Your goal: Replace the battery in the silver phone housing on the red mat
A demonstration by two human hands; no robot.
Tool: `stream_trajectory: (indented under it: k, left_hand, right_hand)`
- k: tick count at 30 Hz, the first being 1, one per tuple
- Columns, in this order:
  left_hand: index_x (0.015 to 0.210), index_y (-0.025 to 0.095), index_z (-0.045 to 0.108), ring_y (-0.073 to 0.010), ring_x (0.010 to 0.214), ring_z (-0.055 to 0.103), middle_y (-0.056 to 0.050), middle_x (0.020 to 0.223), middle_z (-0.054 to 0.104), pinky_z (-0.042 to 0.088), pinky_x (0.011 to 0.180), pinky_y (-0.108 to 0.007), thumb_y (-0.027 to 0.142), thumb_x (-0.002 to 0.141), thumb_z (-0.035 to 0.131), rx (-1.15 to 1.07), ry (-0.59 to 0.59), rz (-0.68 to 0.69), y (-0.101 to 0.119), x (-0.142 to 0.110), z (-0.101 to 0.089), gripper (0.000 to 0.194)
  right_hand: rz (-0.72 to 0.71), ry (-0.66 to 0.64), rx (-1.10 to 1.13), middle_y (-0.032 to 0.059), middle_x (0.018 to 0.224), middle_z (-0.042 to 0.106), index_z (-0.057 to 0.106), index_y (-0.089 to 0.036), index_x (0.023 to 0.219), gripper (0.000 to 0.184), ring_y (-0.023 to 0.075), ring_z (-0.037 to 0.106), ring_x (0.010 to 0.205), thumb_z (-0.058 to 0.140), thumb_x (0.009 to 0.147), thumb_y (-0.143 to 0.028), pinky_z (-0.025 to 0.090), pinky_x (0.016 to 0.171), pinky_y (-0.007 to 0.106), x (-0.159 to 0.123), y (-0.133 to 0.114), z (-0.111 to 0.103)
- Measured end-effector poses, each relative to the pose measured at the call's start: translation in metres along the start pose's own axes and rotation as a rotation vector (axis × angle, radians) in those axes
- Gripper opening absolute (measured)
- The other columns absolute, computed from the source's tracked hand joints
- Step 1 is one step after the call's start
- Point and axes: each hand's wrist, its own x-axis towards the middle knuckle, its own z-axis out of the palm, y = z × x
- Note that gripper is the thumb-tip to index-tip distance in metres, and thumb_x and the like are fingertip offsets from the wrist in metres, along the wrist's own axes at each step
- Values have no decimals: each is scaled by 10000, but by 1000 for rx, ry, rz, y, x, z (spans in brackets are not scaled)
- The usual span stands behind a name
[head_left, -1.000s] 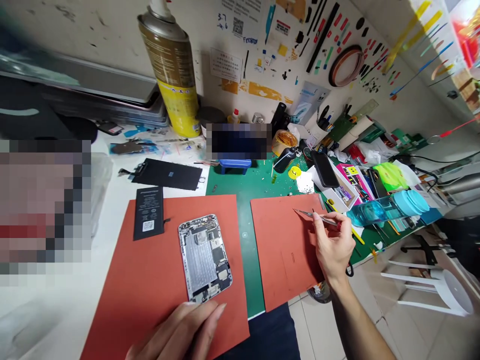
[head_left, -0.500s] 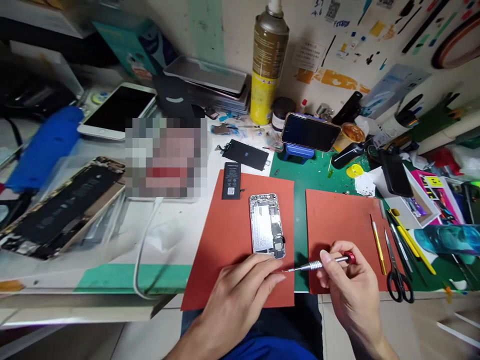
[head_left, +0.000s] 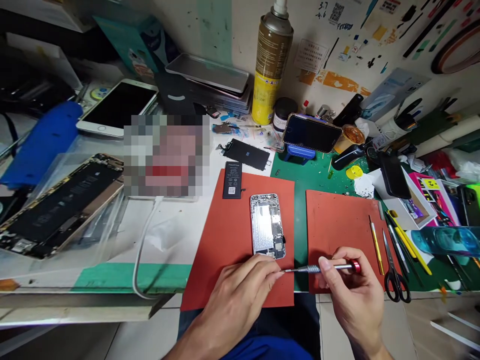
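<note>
We count two rectangular orange-red mats (head_left: 210, 270), at six and four o'clock; two bare hands, the left hand (head_left: 242, 290) at six, the right hand (head_left: 352, 295) at four; one slim silver, red-capped screwdriver (head_left: 313, 269) at four; one opened silver phone body (head_left: 263, 230) at five; one pair of black-handled scissors (head_left: 394, 271) at four; one brown-and-yellow spray can (head_left: 270, 70) near one.

Surface colours and markings
The screwdriver (head_left: 311, 269) is finished in silver, with a red cap (head_left: 356, 266); the left mat (head_left: 212, 250) and right mat (head_left: 337, 220) are coloured orange-red; the black battery (head_left: 233, 175) is marked with a black-and-white code square (head_left: 231, 190).
</note>
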Motion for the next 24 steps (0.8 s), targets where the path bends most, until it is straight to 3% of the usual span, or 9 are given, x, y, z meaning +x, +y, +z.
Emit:
stream_trajectory:
  k: [4,7,12,17,22,24]
  left_hand:
    - [1037,246,675,-116,875,783,43,960,779,572,769,-231,238,1143,443,58,-3,21,-1,-1,1,255]
    - [1037,244,673,-109,862,784,45,960,776,576,772,-227,231,1140,452,68,-4,26,0,-1,1,244]
    - [1062,251,662,-108,850,782,45,974,770,574,778,-236,244,1150,432,76,-26,44,1,1,-1,246]
    - [1059,262,655,-110,883,784,48,988,776,565,786,-252,299,1160,428,87,-51,42,3,1,0,251]
    - [1084,259,674,-134,912,796,35,1014,793,575,744,-275,479,1143,444,156,10,-8,1,-3,4,324]
    - [1063,253,690,-136,943,797,31,1026,803,572,758,-274,472,1147,441,172,41,16,0,-5,6,342]
  right_hand:
    - [-309,-84,-95,3,787,728,663,-234,1077,225,154,729,636,790,923,-129,658,586,245,-2,-11,-3]
    - [-452,-208,-116,40,867,739,654,-220,1155,307,192,764,783,713,923,-28,698,700,324,1,-17,-8]
    - [-382,-313,-139,69,969,751,637,-219,1208,355,210,789,891,716,927,-17,713,773,334,5,-14,-19]
    - [-308,-270,-152,48,944,773,652,-237,1193,315,198,802,836,746,937,-79,709,724,279,4,-11,-22]
    - [-308,-243,-216,48,944,794,655,-227,1194,304,185,805,777,767,937,-111,689,658,234,7,-15,-24]
    - [-347,-190,-247,42,943,793,661,-217,1173,290,178,803,763,781,928,-119,689,659,228,10,-18,-23]
